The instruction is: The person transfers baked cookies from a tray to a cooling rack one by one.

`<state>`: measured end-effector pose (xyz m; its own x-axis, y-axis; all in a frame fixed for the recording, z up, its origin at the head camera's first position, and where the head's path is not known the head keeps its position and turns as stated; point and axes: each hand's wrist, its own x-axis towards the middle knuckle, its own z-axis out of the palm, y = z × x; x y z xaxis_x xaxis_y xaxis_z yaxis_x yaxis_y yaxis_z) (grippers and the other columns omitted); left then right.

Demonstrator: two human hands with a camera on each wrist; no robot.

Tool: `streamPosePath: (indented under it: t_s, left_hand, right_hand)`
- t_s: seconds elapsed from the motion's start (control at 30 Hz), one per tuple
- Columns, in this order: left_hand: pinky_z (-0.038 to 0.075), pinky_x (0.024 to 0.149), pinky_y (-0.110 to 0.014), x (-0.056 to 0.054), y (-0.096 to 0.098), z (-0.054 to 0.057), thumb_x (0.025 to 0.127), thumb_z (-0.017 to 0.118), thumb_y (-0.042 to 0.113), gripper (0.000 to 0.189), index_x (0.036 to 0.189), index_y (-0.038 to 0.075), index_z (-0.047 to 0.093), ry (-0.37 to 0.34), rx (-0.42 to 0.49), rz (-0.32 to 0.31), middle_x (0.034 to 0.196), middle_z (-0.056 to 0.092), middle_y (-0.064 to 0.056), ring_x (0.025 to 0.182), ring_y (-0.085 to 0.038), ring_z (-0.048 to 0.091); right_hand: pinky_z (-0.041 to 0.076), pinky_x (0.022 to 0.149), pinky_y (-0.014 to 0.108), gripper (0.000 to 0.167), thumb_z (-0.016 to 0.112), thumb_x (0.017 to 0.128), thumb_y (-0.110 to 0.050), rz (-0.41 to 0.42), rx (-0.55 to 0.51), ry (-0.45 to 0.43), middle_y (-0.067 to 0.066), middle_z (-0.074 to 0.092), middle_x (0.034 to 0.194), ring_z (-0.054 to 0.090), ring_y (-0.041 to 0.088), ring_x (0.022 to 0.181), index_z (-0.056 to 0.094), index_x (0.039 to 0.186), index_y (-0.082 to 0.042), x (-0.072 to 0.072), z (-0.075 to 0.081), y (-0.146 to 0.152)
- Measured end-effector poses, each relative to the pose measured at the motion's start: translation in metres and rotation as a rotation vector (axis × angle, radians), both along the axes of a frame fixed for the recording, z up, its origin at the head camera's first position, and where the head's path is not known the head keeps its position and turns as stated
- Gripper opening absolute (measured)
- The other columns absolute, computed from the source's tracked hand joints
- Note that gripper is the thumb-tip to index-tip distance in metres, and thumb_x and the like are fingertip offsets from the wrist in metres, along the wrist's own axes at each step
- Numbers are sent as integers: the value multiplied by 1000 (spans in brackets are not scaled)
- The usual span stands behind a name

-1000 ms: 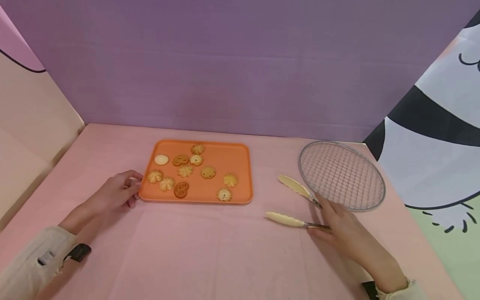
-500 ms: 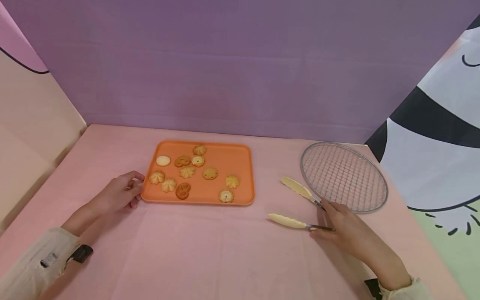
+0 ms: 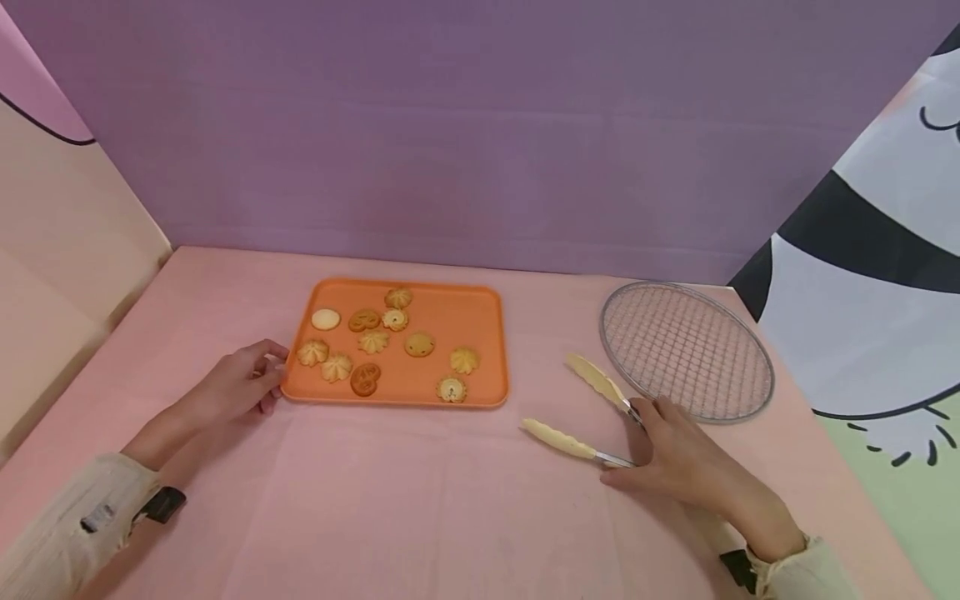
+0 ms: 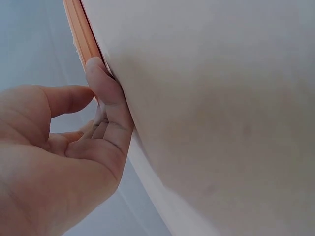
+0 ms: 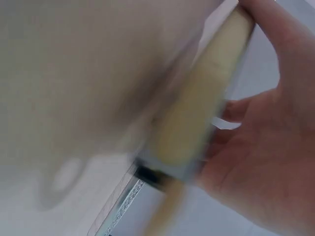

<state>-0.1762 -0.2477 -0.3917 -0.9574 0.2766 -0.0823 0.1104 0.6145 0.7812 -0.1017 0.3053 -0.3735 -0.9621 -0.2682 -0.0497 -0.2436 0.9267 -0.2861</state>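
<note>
An orange tray carries several cookies, among them a brown pretzel-shaped one and a pale round one. At its left edge my left hand pinches the rim. The left wrist view shows thumb and bent fingers right at the orange rim. To the right of the tray, my right hand holds metal tongs with cream scalloped tips, spread wide with nothing between them. Blurred in the right wrist view, the tongs lie along the fingers of the right hand.
A round wire rack lies at the back right, just beyond the right hand. Pink cloth covers the table. Behind it rises a purple backdrop, with a beige panel on the left and a printed panel on the right.
The tongs' two arms have spread farther apart, and the right thumb has shifted outward toward the near side. My left hand and the cookies keep their places.
</note>
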Motion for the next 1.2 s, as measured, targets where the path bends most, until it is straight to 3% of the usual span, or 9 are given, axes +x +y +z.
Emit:
streamPosePath:
  t_s: [0.2, 0.4, 0.57, 0.73, 0.9, 1.2]
  left_hand:
    - [49, 48, -28, -1, 3, -4, 99, 52, 3, 27, 124, -9, 47, 27, -1, -4, 74, 59, -8, 57, -16, 58]
    - [50, 49, -28, 2, 3, -5, 99, 53, 3, 27, 123, -8, 46, 32, -14, 1, 75, 60, -8, 59, -16, 58]
    - [50, 50, -28, 4, 3, -3, 99, 51, 3, 28, 124, -8, 45, 20, -15, 2, 77, 60, -8, 62, -17, 59]
    - [50, 50, -28, 4, 2, -2, 100, 51, 3, 28, 124, -8, 45, 24, -21, -4, 77, 60, -8, 62, -17, 58]
    - [50, 50, -28, 3, 2, -3, 99, 51, 2, 28, 125, -9, 45, 26, -15, -12, 78, 59, -8, 62, -16, 58]
    - [49, 49, -28, 2, 2, -3, 99, 50, 1, 28, 125, -8, 45, 18, -9, -3, 77, 58, -8, 62, -17, 58]
  right_hand:
    - [46, 76, 41, 109, 77, 72, -68, 15, -47, 67, 11, 45, 106, 49, 18, 82, 36, 148, -1, -1, 3, -2]
    - [42, 66, 30, 104, 73, 77, -67, 24, -70, 120, 8, 47, 101, 46, 13, 73, 36, 149, -1, -6, 8, -12]
    - [41, 63, 29, 103, 72, 78, -67, 30, -85, 172, 6, 48, 94, 46, 13, 72, 35, 152, -4, -11, 14, -22]
    - [44, 63, 31, 99, 72, 80, -64, 57, -110, 227, 7, 50, 102, 51, 15, 74, 33, 150, -6, -17, 18, -32]
    - [50, 66, 38, 95, 71, 82, -62, 109, -74, 275, 9, 49, 123, 57, 12, 73, 35, 149, -5, -26, 20, -43]
    - [48, 56, 36, 78, 75, 85, -46, 265, 53, 419, 15, 56, 114, 53, 18, 70, 45, 138, 3, -44, 22, -69]
